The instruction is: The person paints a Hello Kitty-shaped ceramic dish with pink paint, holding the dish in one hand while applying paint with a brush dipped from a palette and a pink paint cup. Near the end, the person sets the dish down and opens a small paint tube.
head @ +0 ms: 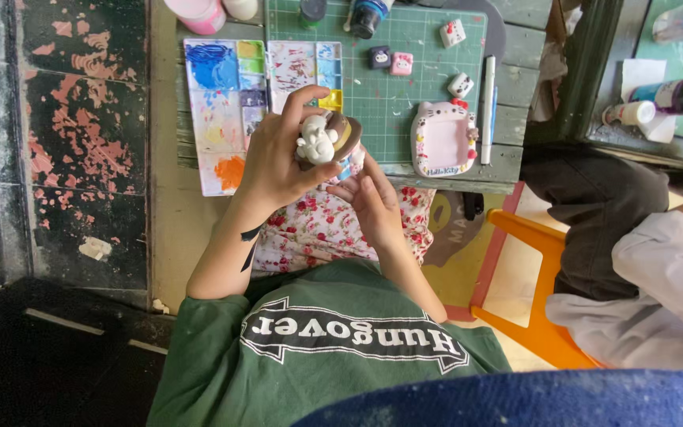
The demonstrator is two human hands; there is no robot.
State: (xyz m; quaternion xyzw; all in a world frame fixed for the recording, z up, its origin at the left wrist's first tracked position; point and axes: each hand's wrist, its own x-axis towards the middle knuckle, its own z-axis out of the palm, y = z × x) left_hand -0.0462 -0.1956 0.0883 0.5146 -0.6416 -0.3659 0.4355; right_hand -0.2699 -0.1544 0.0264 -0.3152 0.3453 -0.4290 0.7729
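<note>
My left hand (278, 162) grips a small plaster figurine (322, 138), white in front with a brown painted back, and holds it up in front of the table edge. My right hand (373, 198) sits just below and right of the figurine, fingers curled near its base; a thin brush may lie in them, but the fingers hide it. Both hands hover over my lap, which is covered in floral cloth (318, 229).
A paint palette (227, 103) with blue, yellow and orange paint lies on the wooden table (515, 47), beside a green cutting mat (389, 87) with small painted charms and a pink cat-shaped frame (442, 138). Paint bottles stand at the back. Another person sits at right on an orange chair (531, 316).
</note>
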